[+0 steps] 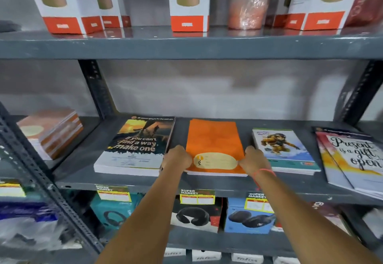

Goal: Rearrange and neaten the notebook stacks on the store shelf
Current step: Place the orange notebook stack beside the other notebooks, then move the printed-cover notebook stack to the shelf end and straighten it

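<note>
- Both hands are on the orange notebook stack (214, 145), which sits on the middle grey shelf (145, 185) between the "If you can't find a way, make one" stack (134, 145) and the cartoon-pilot stack (284, 149).
- Left hand (178, 157) has a closed grip on the stack's left edge near the front; right hand (253, 160) has a closed grip on the right edge. Looks like it's being squared up from both sides.
- The orange stack is pretty straight already, though the top cover looks a bit crumpled or wavy.
- What could go wrong, I reckon:
- Squeeze too hard and the soft covers buckle instead of sliding into line.
- The left hand is just beside the quote stack, so a sideways nudge could knock that pile askew.
- The front edge is near the shelf lip; pulling it forward could tip the lower books off onto the headphone boxes (248, 218) below.
- The "Present is a gift" stack (352, 156) on the far right is fanned out and sticks out past the shelf front, so that one could slide off if the shelf gets bumped.
</note>
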Tool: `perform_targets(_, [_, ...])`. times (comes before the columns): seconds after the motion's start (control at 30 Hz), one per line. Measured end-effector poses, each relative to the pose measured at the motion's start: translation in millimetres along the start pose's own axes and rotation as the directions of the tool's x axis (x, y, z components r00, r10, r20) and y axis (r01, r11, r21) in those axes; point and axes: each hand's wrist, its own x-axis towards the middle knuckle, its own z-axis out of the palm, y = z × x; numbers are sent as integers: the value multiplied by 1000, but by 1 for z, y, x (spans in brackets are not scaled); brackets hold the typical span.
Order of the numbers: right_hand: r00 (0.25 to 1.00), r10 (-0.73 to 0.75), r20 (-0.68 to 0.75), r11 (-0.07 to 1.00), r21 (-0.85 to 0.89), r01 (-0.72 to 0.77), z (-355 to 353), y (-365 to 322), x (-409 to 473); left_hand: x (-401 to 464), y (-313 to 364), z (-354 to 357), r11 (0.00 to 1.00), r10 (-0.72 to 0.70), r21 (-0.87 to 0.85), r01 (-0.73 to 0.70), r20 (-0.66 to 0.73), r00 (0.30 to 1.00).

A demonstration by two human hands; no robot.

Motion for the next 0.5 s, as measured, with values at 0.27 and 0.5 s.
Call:
perform_targets(0.27, [961,11,-275,1000,25,-4,-54,46,-4,-12,85,28,938,344,105,-330,-179,922])
perform_targets(0.5, [902,237,-361,970,139,-199,-134,172,23,-74,213,114,819,506,-339,-464,43,862])
